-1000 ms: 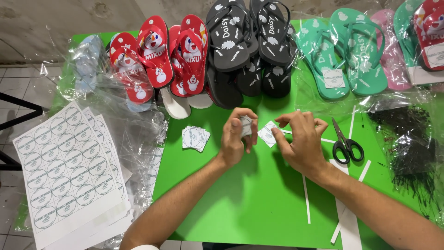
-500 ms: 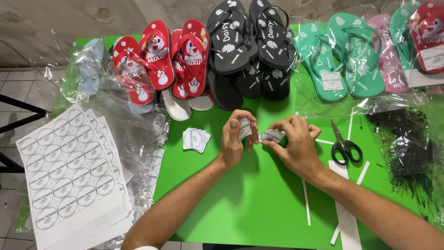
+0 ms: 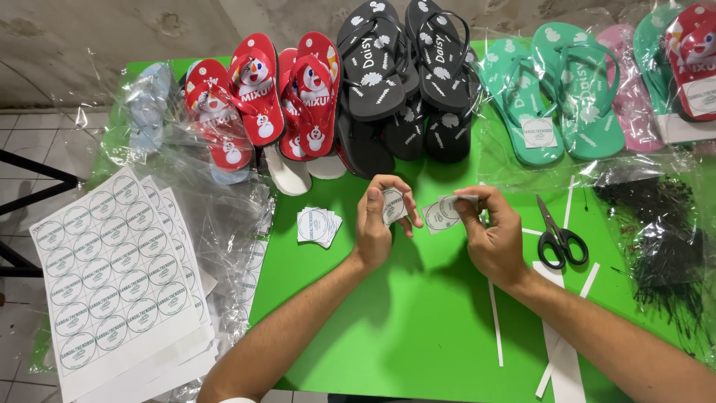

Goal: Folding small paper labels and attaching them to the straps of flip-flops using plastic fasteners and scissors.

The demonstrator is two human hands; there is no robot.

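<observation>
Now the left hand (image 3: 377, 224) holds a small stack of round labels (image 3: 393, 206) between its fingers, and the right hand (image 3: 492, 231) pinches one round sticker (image 3: 441, 214) by its edge, just beside the stack. Both hands are above the green table (image 3: 418, 328), near the black scissors (image 3: 558, 235) and another pile of labels (image 3: 318, 226).

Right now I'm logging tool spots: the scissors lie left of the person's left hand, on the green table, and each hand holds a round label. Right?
Not quite. In the head view the scissors lie right of the right hand, on the green table. Each hand, the left hand too, does hold a round label.
</observation>
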